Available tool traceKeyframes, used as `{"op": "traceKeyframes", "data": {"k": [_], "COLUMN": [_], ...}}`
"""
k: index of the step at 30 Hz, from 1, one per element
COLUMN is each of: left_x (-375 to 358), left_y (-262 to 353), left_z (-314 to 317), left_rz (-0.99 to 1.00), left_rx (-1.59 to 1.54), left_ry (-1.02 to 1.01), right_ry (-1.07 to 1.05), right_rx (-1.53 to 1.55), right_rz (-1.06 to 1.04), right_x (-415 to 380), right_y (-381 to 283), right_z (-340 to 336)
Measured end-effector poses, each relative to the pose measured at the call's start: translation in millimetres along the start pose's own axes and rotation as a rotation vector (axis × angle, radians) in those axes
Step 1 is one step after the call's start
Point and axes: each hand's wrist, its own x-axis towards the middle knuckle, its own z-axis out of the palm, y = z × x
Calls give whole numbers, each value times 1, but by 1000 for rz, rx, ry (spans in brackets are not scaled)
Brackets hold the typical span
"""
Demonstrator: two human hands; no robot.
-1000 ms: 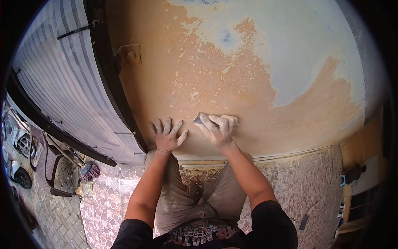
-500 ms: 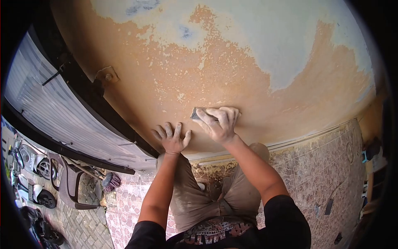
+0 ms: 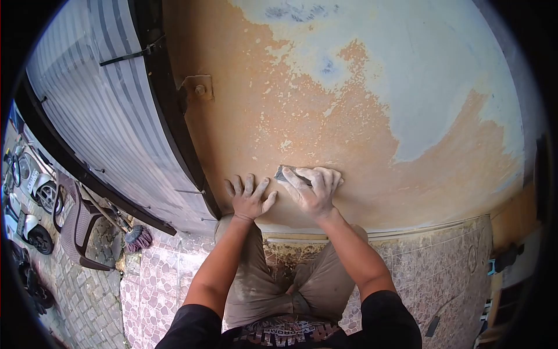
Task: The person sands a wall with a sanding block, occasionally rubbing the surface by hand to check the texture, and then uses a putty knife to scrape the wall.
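My right hand, coated in pale dust, grips a folded piece of dark grey sandpaper and presses it to the wall. Only an edge of the sandpaper shows past the thumb and fingers. To its left, my left hand rests flat on the same wall with spread, dusty fingers and holds nothing. Around both hands the wall is bare orange-tan with flecks of old paint. Higher up and to the right, a pale greenish-white coat remains with ragged edges.
A dark-framed corrugated panel stands close on the left, beside a bolted bracket on the wall. Beyond it are a mop, a brown chair and several motorcycles. Patterned tiles cover the floor.
The view has shifted, so the wall and panel sit further right in it. My right hand keeps its hold on the sandpaper against the wall; my left hand stays flat.
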Motion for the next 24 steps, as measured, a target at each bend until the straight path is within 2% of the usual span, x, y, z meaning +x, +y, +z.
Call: {"op": "traceKeyframes", "data": {"k": [1,3,5,8,10,12,15,17,19,22,24], "left_x": [1,0,1,4,5,5,11,8,8,10,10], "left_y": [0,4,3,4,5,6,4,7,9,8,5], "left_z": [-1,-4,-4,-3,-3,-5,-4,-6,-8,-8,-7], "left_rz": [4,-46,-57,-60,-59,-60,-87,-75,-88,-87,-77], "left_rx": [2,-24,-37,-55,-57,-55,-58,-72,-77,-79,-76], "left_ry": [-1,-21,-59,-10,13,35,13,13,1,13,33], "right_ry": [-88,250,611,698,190,-88,-108,176,497,560,178], "right_rx": [66,37,303,304,-144,-115,-22,-74,166,54,-85], "right_rz": [1,265,705,723,68,-211,-165,61,535,489,43], "right_x": [1,26,88,102,39,-14,-2,56,113,109,51], "right_y": [0,27,36,27,16,4,17,40,46,35,12], "right_z": [-1,4,-7,7,20,18,5,-6,-12,10,21]}}
